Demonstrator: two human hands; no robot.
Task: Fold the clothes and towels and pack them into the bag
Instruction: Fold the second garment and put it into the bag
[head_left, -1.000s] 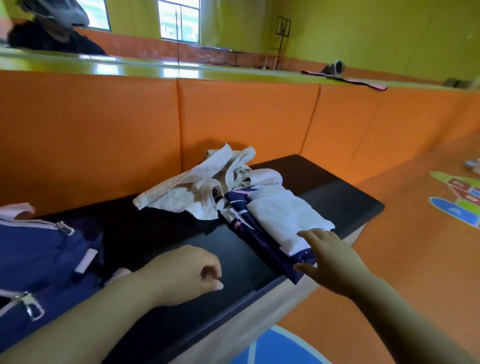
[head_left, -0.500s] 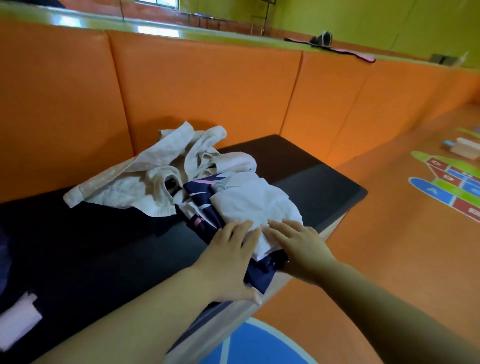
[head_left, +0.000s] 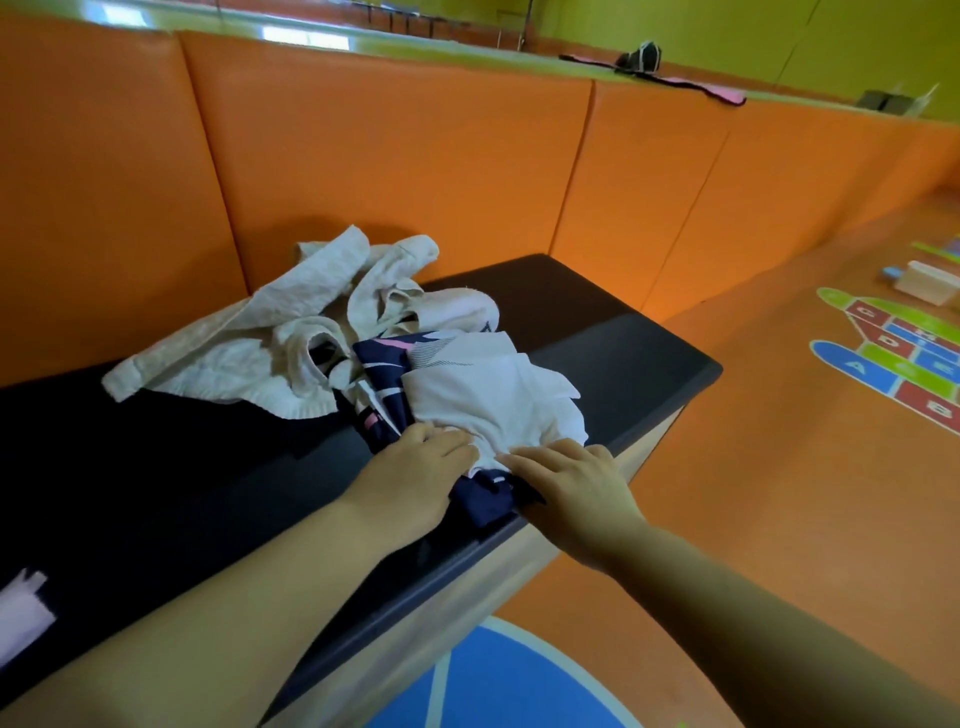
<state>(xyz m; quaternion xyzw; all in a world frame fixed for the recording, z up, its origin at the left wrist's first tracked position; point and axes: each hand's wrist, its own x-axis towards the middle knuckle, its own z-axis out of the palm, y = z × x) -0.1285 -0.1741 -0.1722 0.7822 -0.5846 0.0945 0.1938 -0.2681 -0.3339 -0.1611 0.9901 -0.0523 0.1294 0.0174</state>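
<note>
Our left hand, flat on the stack a moment ago, now buries its fingers in the near edge; we cannot tell if they grip. The right hand lies straight-fingered, holding nothing. The stack sits under and just beyond the fingers, on the table; unfolded cream clothes lie beyond the left. We judge lifting comes next.

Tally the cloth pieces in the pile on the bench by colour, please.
Cream cloth: 1
Navy patterned cloth: 1
White cloth: 1
Total: 3, counting the pale fold behind them as part of one of these. I cannot tell whether it is separate.
</note>
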